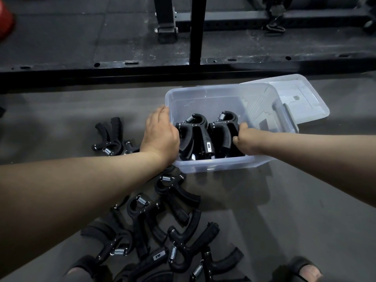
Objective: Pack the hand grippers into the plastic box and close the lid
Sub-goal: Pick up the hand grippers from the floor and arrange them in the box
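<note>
Loose hand grippers (179,241) | left hand (160,135) on plastic box (203,166), grip unclear | right hand (243,137) clasps boxed gripper (223,132)

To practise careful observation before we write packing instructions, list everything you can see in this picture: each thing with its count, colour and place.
plastic box: one, clear, open, on the grey floor.
lid: one, clear with a grey latch, off the box, beyond its right end.
grippers in the box: at least two, black, upright at the near side.
grippers on the floor: many, exact count unclear, black with steel springs, left of and in front of the box.
rack frame: one, black, beyond the box.
red object: one, top left corner, blurred.
sandals: two, black, bottom edge.
left hand: at the box's left wall.
right hand: inside the box, gripping the right-hand gripper.
</note>
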{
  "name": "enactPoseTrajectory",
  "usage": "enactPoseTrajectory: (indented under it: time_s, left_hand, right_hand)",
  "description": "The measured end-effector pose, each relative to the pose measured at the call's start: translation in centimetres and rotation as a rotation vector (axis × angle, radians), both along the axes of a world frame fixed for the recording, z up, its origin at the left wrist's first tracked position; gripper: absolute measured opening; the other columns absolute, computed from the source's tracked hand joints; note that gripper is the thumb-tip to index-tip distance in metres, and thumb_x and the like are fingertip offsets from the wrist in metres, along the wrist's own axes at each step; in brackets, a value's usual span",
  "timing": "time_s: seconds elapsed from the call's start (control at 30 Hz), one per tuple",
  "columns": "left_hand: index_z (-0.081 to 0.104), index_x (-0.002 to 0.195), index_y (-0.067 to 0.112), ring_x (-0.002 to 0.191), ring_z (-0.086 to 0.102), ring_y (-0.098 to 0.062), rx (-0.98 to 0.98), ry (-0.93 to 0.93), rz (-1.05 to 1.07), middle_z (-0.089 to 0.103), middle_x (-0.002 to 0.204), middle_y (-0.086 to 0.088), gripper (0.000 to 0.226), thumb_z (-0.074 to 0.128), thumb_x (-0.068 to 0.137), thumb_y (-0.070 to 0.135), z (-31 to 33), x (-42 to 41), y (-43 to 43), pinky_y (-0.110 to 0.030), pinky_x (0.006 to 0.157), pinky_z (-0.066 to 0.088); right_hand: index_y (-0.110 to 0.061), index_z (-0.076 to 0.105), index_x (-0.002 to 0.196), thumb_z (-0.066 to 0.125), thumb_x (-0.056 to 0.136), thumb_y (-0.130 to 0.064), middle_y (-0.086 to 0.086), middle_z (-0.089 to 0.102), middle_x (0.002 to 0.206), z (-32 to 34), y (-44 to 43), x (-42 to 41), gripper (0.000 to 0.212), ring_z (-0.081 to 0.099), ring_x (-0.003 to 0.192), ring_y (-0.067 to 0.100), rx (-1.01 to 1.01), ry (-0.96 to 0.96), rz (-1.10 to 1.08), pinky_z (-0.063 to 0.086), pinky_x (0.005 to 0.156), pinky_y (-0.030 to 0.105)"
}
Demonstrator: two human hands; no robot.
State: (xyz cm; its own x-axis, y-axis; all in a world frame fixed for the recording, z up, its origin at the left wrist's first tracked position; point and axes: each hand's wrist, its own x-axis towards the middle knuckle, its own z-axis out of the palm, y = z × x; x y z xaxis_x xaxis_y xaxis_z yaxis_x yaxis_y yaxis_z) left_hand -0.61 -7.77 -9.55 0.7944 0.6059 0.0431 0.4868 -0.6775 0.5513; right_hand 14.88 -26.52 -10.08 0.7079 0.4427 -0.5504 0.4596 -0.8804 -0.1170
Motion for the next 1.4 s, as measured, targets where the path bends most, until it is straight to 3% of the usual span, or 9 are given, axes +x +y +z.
enactPoseTrajectory:
  time_s: [0.23, 0.4, 0.53, 0.7, 0.83, 1.17, 1.27, 1.33, 1.4]
  left_hand:
    - [0.031, 0.148, 0.003, 0.143, 0.021, -0.025, 0.007, -0.001, 0.002, 0.03, 0.154, -0.011, 0.053, 0.036, 0.096, 0.012, 0.0, 0.0, -0.1, -0.035, 0.12, 0.013]
    - [0.03, 0.148, 0.002, 0.142, 0.021, -0.026, 0.014, 0.006, -0.003, 0.029, 0.154, -0.012, 0.053, 0.037, 0.096, 0.012, 0.0, 0.0, -0.1, -0.031, 0.119, 0.011]
    - [0.029, 0.148, 0.002, 0.143, 0.02, -0.025, 0.013, 0.011, -0.002, 0.028, 0.155, -0.012, 0.053, 0.036, 0.096, 0.013, 0.0, 0.0, -0.1, -0.031, 0.119, 0.011]
    - [0.027, 0.15, 0.004, 0.144, 0.017, -0.023, -0.007, 0.036, 0.001, 0.024, 0.157, -0.009, 0.055, 0.034, 0.096, 0.014, 0.2, -0.1, -0.1, -0.031, 0.12, 0.011]
    - [0.024, 0.151, 0.006, 0.145, 0.014, -0.023, -0.017, 0.067, 0.014, 0.021, 0.158, -0.008, 0.057, 0.033, 0.095, 0.015, 0.5, 0.0, -0.4, -0.032, 0.12, 0.011]
    - [0.022, 0.151, 0.006, 0.143, 0.016, -0.028, -0.025, 0.142, 0.023, 0.02, 0.157, -0.009, 0.061, 0.034, 0.091, 0.009, 1.3, -0.1, -1.1, -0.037, 0.118, 0.015]
    - [0.022, 0.15, 0.005, 0.142, 0.018, -0.029, -0.008, 0.162, -0.003, 0.021, 0.156, -0.01, 0.06, 0.035, 0.092, 0.01, 1.5, -0.2, -0.8, -0.036, 0.117, 0.015]
    - [0.022, 0.15, 0.006, 0.141, 0.019, -0.029, 0.0, 0.179, -0.01, 0.021, 0.155, -0.01, 0.059, 0.035, 0.093, 0.01, 1.7, -0.2, -0.8, -0.037, 0.116, 0.017]
    - [0.021, 0.15, 0.006, 0.14, 0.02, -0.03, -0.001, 0.187, -0.01, 0.021, 0.155, -0.009, 0.06, 0.035, 0.092, 0.009, 1.7, -0.2, -0.8, -0.038, 0.115, 0.019]
  right_hand:
    - [-0.002, 0.03, 0.127, 0.038, 0.096, -0.024, 0.018, 0.054, 0.09, -0.2, -0.2, 0.1, 0.039, 0.053, 0.085, 0.032, 0.079, 0.088, -0.129, 0.038, 0.077, 0.037]
    - [0.003, 0.033, 0.131, 0.037, 0.098, -0.024, 0.027, 0.058, 0.117, -0.2, -0.1, -0.1, 0.043, 0.057, 0.106, 0.037, 0.084, 0.069, -0.111, 0.039, 0.082, 0.037]
    - [0.003, 0.035, 0.131, 0.034, 0.101, -0.026, 0.025, 0.054, 0.123, 0.1, -0.2, -0.1, 0.042, 0.054, 0.109, 0.039, 0.079, 0.031, -0.069, 0.036, 0.078, 0.037]
    - [-0.008, 0.036, 0.132, 0.035, 0.095, -0.041, 0.021, 0.039, 0.139, 0.7, -0.6, 0.0, 0.05, 0.045, 0.124, 0.04, 0.065, -0.07, -0.08, 0.036, 0.098, 0.048]
    - [-0.013, 0.041, 0.131, 0.033, 0.093, -0.047, 0.016, 0.038, 0.137, 1.4, -1.2, -1.2, 0.051, 0.044, 0.123, 0.041, 0.163, -0.146, -0.05, 0.037, 0.097, 0.05]
    - [-0.009, 0.041, 0.135, 0.039, 0.094, -0.033, 0.018, 0.036, 0.138, 2.8, -2.6, -2.8, 0.047, 0.042, 0.126, 0.039, 0.235, -0.09, -0.077, 0.035, 0.103, 0.045]
    - [-0.011, 0.052, 0.123, 0.047, 0.089, -0.019, 0.012, 0.042, 0.131, 3.2, -3.5, -4.6, 0.035, 0.045, 0.121, 0.032, 0.499, -0.256, 0.072, 0.035, 0.102, 0.04]
    - [-0.009, 0.061, 0.111, 0.05, 0.08, -0.009, 0.014, 0.05, 0.122, 3.4, -4.4, -6.9, 0.033, 0.049, 0.112, 0.036, 0.656, -0.422, 0.377, 0.034, 0.098, 0.04]
    - [-0.007, 0.065, 0.101, 0.048, 0.073, -0.012, 0.018, 0.055, 0.112, 2.8, -5.6, -9.3, 0.033, 0.053, 0.1, 0.038, 0.657, -0.427, 0.71, 0.04, 0.09, 0.043]
